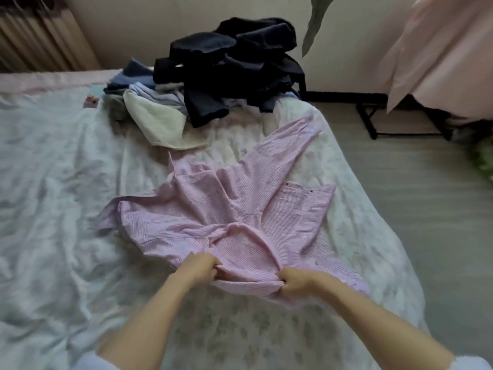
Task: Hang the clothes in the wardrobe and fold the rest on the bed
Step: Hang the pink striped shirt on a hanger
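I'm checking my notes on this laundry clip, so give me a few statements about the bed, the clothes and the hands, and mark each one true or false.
1. Both hands grip the pink striped shirt. True: the left hand and the right hand each pinch its near edge.
2. The shirt is folded into a neat square. False: it lies spread out and crumpled, with a sleeve stretched toward the far right.
3. A pile of dark clothes sits at the far end of the bed. True.
4. The cream garment lies on top of the dark clothes. False: it lies beside and partly under the pile.
5. The shirt is on a hanger. False: no hanger is visible.
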### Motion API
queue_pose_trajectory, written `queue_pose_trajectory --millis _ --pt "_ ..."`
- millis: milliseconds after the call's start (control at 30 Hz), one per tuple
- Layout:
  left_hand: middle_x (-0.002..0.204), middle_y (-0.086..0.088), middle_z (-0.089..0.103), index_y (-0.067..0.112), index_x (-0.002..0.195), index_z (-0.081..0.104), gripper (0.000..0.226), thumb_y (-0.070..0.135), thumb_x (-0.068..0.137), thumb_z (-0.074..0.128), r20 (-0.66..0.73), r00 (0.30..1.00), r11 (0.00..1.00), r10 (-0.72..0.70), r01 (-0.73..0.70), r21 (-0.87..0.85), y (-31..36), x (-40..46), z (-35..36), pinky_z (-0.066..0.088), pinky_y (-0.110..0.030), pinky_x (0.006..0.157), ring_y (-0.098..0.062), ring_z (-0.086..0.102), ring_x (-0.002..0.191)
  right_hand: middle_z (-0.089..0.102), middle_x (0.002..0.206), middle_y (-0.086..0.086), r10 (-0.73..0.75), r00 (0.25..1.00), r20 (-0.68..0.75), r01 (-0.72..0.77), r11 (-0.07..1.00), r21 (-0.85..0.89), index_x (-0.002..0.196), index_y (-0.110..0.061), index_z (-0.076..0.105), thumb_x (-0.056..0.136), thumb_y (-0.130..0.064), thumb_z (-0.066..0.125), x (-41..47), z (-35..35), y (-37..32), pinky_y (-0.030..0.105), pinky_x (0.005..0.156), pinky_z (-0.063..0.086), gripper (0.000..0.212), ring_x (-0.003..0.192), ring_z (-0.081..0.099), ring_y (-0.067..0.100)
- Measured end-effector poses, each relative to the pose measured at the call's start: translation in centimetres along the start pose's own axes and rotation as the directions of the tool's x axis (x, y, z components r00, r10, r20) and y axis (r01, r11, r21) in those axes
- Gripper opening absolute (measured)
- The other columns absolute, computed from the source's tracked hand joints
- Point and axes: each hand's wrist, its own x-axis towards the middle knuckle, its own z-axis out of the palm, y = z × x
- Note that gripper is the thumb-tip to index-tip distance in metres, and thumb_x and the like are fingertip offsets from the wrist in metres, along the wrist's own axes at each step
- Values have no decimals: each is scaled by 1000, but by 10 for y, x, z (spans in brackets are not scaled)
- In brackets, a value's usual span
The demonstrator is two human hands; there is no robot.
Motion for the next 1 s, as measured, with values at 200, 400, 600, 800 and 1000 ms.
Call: queue_pose_trajectory --millis 200,400,600,800,1000 --pt "67 1 58 14 69 58 25 37 80 58 158 978 969 136 -98 -228 20 -32 15 40 -28 63 -16 53 69 48 135 1 258 934 249 -160 922 -354 127 -16 49 73 -71 56 -21 -8 0 37 99 39 77 119 49 27" --pt "114 2 64 20 122 60 42 39 85 65 88 995 874 -36 74 -480 -6 -28 29 46 -29 95 -14 60 107 51 132 8 14 974 -227 -18 1000 -16 129 -17 51 93 -45 48 8 -2 -14 34 94 43 46 113 52 22" --pt "152 -7 25 18 146 28 56 21 92 44 -293 833 878 -468 400 -264 -63 -1 26 31 -47 107 -30 24 138 22 152 4 -136 894 -426 99 989 -110 150 -25 13 90 -50 50 67 3 -41 47 108 32 76 138 24 24" --pt "159 -2 -13 26 151 -3 85 38 88 54 -265 753 798 -602 563 -214 -132 31 14 9 -55 114 -33 -11 144 66 107 7 -128 933 -336 42 967 -251 103 -19 53 90 -39 42 110 14 -65 51 99 29 26 105 57 29" --pt "157 6 -20 33 146 -20 109 53 77 62 -144 852 864 -503 498 -76 -171 68 3 -1 -67 108 -31 -22 142 59 111 2 -118 858 -500 -71 937 -343 116 -18 54 88 -40 37 134 -1 -59 48 94 28 39 111 46 25"
